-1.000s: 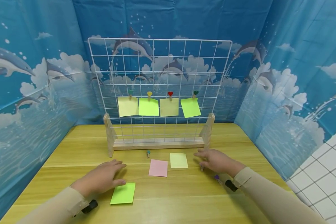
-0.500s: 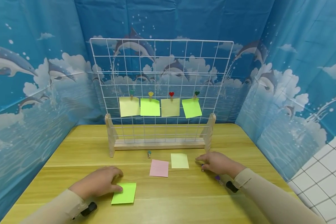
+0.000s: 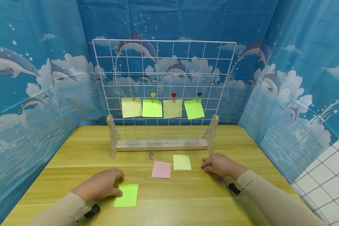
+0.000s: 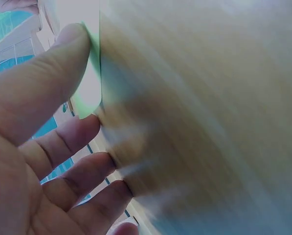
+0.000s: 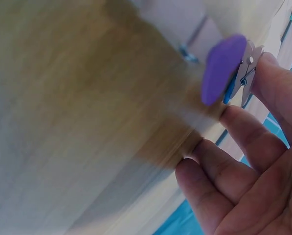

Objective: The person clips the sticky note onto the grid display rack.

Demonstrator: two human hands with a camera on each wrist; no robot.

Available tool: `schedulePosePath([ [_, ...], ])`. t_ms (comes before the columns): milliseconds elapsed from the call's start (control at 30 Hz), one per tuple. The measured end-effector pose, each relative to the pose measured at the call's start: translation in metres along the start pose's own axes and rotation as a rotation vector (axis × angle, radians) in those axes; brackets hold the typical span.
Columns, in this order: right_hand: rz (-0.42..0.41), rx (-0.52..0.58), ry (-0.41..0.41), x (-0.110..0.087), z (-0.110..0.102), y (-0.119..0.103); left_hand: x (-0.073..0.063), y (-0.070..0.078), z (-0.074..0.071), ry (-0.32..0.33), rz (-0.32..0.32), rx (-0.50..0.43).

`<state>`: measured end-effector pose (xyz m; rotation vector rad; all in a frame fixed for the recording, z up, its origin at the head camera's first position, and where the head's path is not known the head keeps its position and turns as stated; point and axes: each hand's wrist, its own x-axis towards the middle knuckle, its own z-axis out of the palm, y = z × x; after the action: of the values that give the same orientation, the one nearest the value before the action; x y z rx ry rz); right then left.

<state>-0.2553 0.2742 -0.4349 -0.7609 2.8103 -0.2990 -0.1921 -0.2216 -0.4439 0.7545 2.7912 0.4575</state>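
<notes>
My left hand (image 3: 100, 185) is low over the left of the table. Its thumb lies on a bright green sticky note (image 3: 130, 195), and the left wrist view shows the index fingertip at the note's corner, thumb and finger pinching its edge. To the right, my right hand (image 3: 221, 165) pinches a small wooden clothespin (image 5: 245, 78) with a blue piece between thumb and index finger, close to the tabletop. A second clothespin with a purple heart (image 5: 225, 68) lies nearer the right wrist. Both hands' other fingers are curled down towards the wood.
A white wire grid (image 3: 172, 72) on wooden feet stands behind, with several sticky notes clipped in a row. Before it lie a teal-topped clothespin (image 3: 151, 155), a pink note (image 3: 161, 169) and a pale yellow note (image 3: 182, 162). Dolphin-print curtains surround the table.
My left hand has come down onto the green note and its fingers have curled in. The right hand's fingers have closed on the small clothespin. The view has shifted slightly.
</notes>
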Motion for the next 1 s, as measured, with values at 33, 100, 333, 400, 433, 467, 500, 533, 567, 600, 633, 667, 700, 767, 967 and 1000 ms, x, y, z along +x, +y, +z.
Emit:
schedulePosePath([
  [33,-0.004,-0.009,0.0,0.0001,0.0004,0.0002,0.0,-0.0001,0.0003,0.001,0.004,0.0],
  [100,0.01,-0.001,-0.004,0.0004,0.001,0.0005,0.0,-0.0002,0.0006,0.002,0.008,-0.006],
  [333,0.007,-0.026,-0.008,0.0023,-0.0002,0.0006,-0.0022,0.0018,0.0,-0.002,0.001,-0.033],
  [400,0.005,-0.032,-0.008,0.0028,-0.0001,0.0006,-0.0028,0.0024,-0.0001,0.004,0.003,-0.038],
  [433,0.002,-0.035,-0.007,0.0029,0.0002,0.0006,-0.0031,0.0027,-0.0002,0.006,0.004,-0.041],
  [467,-0.002,-0.038,-0.006,0.003,0.0006,0.0008,-0.0034,0.003,-0.0002,0.01,0.007,-0.043],
  [500,-0.004,-0.037,-0.005,0.003,0.0012,0.001,-0.0037,0.0034,-0.0003,0.013,0.008,-0.045],
  [533,-0.006,-0.035,-0.003,0.0031,0.0014,0.001,-0.004,0.004,-0.0006,0.014,0.007,-0.048],
  [567,-0.009,-0.033,-0.002,0.003,0.0013,0.0011,-0.0041,0.0042,-0.0007,0.014,0.007,-0.049],
  [600,-0.009,-0.03,-0.002,0.0028,0.0015,0.0012,-0.0041,0.0046,-0.001,0.011,0.003,-0.051],
  [633,-0.009,-0.027,-0.001,0.0025,0.0016,0.0014,-0.004,0.0051,-0.0013,0.007,-0.002,-0.053],
  [667,-0.01,-0.026,-0.001,0.0023,0.0018,0.0015,-0.0041,0.0055,-0.0013,0.004,-0.005,-0.054],
  [700,-0.008,-0.023,-0.002,0.0022,0.002,0.0017,-0.0041,0.0058,-0.0014,0.001,-0.008,-0.055],
  [767,-0.006,-0.021,-0.001,0.002,0.0022,0.0019,-0.0041,0.0058,-0.0014,0.0,-0.008,-0.053],
  [967,0.002,-0.016,0.002,0.0026,0.0025,0.0033,-0.0044,0.0056,-0.0013,0.009,0.009,-0.047],
  [1000,0.004,-0.013,0.001,0.0026,0.0024,0.0034,-0.0043,0.0056,-0.0012,0.012,0.012,-0.046],
])
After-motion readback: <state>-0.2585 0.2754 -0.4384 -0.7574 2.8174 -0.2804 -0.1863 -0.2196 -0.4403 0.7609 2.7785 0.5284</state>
